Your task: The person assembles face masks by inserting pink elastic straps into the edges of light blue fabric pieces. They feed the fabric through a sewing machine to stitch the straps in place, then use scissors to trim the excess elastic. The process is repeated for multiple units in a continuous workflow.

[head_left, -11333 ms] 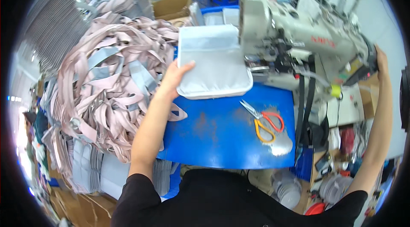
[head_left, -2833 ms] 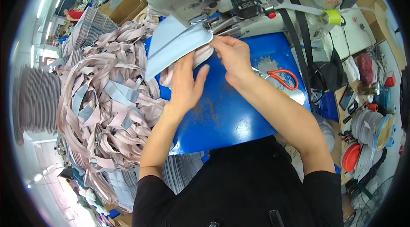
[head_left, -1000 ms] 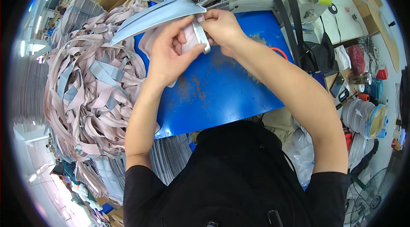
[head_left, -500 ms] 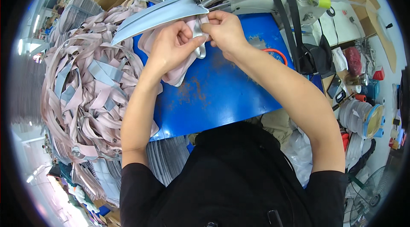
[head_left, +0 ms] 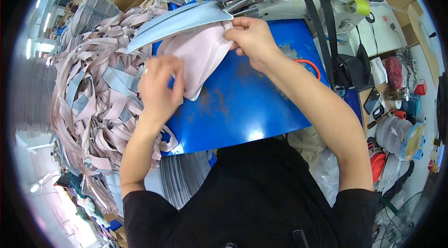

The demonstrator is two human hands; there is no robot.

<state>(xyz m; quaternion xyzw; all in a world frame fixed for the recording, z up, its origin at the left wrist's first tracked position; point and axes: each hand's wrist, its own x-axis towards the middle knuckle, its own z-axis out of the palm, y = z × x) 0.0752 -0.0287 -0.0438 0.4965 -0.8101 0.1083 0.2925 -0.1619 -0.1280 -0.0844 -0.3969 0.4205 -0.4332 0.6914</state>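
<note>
A pale pink fabric piece (head_left: 191,52) with stitched edges lies on the blue work surface (head_left: 242,103). Its light blue side (head_left: 179,21) stretches as a curved flap along the top, close to the sewing machine (head_left: 284,5). My right hand (head_left: 254,38) pinches the right corner of this piece between thumb and fingers. Over the piece's lower left side hovers my left hand (head_left: 161,84), smeared by motion. I cannot make out whether its fingers touch the fabric or hold anything.
A big tangled heap of pink and light blue fabric strips (head_left: 102,89) crowds the left side. Red scissor-like handle (head_left: 311,66) pokes out by my right forearm. Black straps (head_left: 322,38) hang from the machine. Spools and a phone (head_left: 372,100) sit at the right.
My left hand has left the right corner and moved down and left, uncovering the pink panel. A shiny silvery shape by the fingers no longer shows. My right hand keeps its pinch.
</note>
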